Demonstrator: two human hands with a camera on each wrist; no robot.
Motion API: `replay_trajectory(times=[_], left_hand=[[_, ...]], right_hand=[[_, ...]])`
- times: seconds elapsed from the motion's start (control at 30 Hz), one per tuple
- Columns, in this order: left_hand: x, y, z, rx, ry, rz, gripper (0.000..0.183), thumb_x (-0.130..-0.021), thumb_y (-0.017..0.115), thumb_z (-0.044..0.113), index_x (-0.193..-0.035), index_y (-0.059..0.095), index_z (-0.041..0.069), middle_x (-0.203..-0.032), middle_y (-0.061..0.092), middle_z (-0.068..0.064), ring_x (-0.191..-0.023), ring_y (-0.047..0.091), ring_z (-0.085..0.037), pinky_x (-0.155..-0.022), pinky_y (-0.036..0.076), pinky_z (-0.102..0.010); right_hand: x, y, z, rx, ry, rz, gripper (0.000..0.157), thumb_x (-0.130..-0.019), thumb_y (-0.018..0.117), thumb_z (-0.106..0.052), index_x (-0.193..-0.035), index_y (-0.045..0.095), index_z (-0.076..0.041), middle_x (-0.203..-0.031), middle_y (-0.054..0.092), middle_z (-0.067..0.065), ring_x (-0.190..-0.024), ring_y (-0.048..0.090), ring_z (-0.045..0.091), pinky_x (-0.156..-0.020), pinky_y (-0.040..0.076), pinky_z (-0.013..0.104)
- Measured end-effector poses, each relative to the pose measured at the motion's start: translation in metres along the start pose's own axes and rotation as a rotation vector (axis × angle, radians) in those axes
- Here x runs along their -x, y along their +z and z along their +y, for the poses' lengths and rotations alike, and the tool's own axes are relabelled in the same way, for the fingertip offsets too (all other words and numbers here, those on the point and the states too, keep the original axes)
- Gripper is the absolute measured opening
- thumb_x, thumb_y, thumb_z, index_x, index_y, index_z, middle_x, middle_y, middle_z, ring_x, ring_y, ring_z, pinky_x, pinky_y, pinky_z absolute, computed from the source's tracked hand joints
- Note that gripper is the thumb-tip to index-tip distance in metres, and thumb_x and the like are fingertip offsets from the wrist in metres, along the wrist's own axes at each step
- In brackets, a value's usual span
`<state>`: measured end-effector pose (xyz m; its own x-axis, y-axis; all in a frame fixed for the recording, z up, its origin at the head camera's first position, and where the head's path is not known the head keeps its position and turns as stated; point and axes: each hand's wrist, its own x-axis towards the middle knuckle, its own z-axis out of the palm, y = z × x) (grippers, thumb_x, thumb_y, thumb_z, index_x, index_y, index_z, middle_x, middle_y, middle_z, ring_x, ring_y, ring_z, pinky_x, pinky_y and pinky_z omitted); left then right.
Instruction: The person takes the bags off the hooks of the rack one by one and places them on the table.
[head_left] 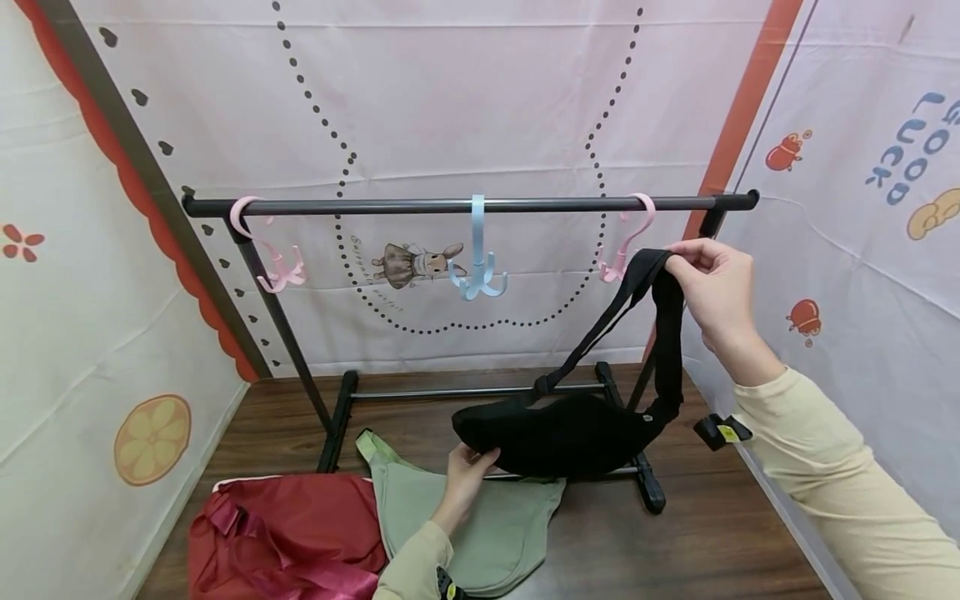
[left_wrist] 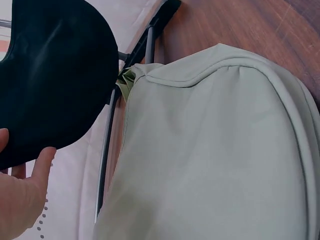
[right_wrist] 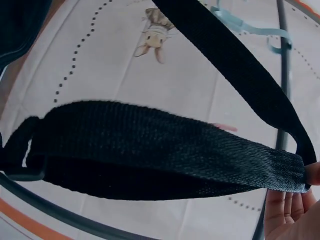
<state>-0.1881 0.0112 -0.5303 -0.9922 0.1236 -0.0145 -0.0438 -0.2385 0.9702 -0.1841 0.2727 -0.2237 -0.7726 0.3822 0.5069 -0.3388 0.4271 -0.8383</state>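
A black waist bag point(head_left: 570, 437) hangs in the air in front of the rack, its strap point(head_left: 667, 333) drawn up into a loop. My right hand point(head_left: 712, 287) pinches the top of that strap, close beside the right pink hook point(head_left: 626, 242). At the bag's lower left end, my left hand point(head_left: 468, 479) holds the bottom edge between thumb and fingers. In the left wrist view the thumb lies along the edge of the black bag point(left_wrist: 60, 75). The right wrist view shows the webbing strap point(right_wrist: 150, 140) folded double in the right fingers.
A black rack bar point(head_left: 375, 207) carries a blue hook point(head_left: 477, 258) in the middle and another pink hook point(head_left: 273, 250) at left. On the wooden table point(head_left: 637, 550) lie a green bag point(head_left: 495, 525) and a red bag point(head_left: 315, 517). Printed cloth walls stand around.
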Motion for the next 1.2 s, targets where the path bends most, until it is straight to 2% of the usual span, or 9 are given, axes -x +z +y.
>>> replay_trajectory(times=[0.23,0.4,0.47,0.67,0.9,1.0,1.2], left_hand=[[0.007,-0.001,0.003,0.008,-0.003,-0.004,0.021,-0.083,0.062,0.002,-0.101,0.056,-0.004,-0.091,0.060,-0.001,-0.080,0.061,-0.009,-0.074,0.053,-0.035],[0.010,-0.002,0.005,0.020,-0.002,-0.001,0.021,-0.082,0.063,0.002,-0.101,0.056,-0.004,-0.090,0.060,-0.001,-0.080,0.060,-0.009,-0.073,0.053,-0.032],[0.011,-0.003,0.005,0.005,0.003,0.007,0.021,-0.082,0.063,0.002,-0.101,0.056,-0.004,-0.091,0.061,-0.001,-0.081,0.060,-0.009,-0.072,0.052,-0.028],[0.012,-0.007,0.004,-0.014,0.004,0.004,0.025,-0.082,0.063,0.004,-0.104,0.055,-0.006,-0.095,0.060,-0.003,-0.085,0.061,-0.010,-0.073,0.052,-0.024],[0.014,-0.012,0.004,-0.053,0.006,0.008,0.026,-0.084,0.063,0.008,-0.105,0.056,-0.004,-0.100,0.061,-0.007,-0.089,0.061,-0.013,-0.075,0.051,-0.025],[0.014,-0.013,0.004,-0.041,0.004,0.014,0.026,-0.084,0.063,0.007,-0.106,0.056,-0.004,-0.100,0.061,-0.007,-0.090,0.061,-0.012,-0.075,0.051,-0.025],[0.012,-0.015,0.008,-0.010,0.041,0.024,0.021,-0.083,0.064,0.006,-0.102,0.058,-0.001,-0.097,0.061,-0.004,-0.088,0.061,-0.011,-0.076,0.051,-0.025]], right_hand=[[0.004,0.005,0.023,0.063,0.020,-0.001,0.014,-0.083,0.058,-0.006,-0.089,0.066,0.003,-0.061,0.058,-0.020,-0.056,0.055,-0.003,-0.053,0.045,0.011],[0.008,0.008,0.041,0.175,0.006,-0.050,0.019,-0.083,0.056,-0.009,-0.092,0.066,0.006,-0.064,0.055,-0.020,-0.058,0.052,-0.004,-0.056,0.042,0.011],[0.010,0.009,0.049,0.250,-0.015,-0.086,0.020,-0.083,0.056,-0.011,-0.092,0.067,0.004,-0.067,0.058,-0.015,-0.058,0.051,-0.005,-0.056,0.040,0.012],[0.017,0.015,0.071,0.425,-0.079,-0.232,0.020,-0.083,0.055,-0.010,-0.092,0.069,0.001,-0.081,0.067,0.015,-0.058,0.054,0.001,-0.053,0.041,0.018],[0.025,0.020,0.088,0.481,-0.029,-0.461,0.020,-0.085,0.055,-0.008,-0.097,0.066,0.003,-0.090,0.066,0.020,-0.075,0.063,0.029,-0.061,0.049,0.033],[0.028,0.020,0.091,0.484,-0.003,-0.546,0.020,-0.086,0.056,-0.009,-0.099,0.064,0.004,-0.093,0.064,0.021,-0.080,0.062,0.033,-0.065,0.050,0.039],[0.030,0.018,0.090,0.477,0.040,-0.672,0.028,-0.087,0.054,-0.013,-0.106,0.060,0.006,-0.099,0.062,0.024,-0.088,0.061,0.035,-0.069,0.050,0.040]])
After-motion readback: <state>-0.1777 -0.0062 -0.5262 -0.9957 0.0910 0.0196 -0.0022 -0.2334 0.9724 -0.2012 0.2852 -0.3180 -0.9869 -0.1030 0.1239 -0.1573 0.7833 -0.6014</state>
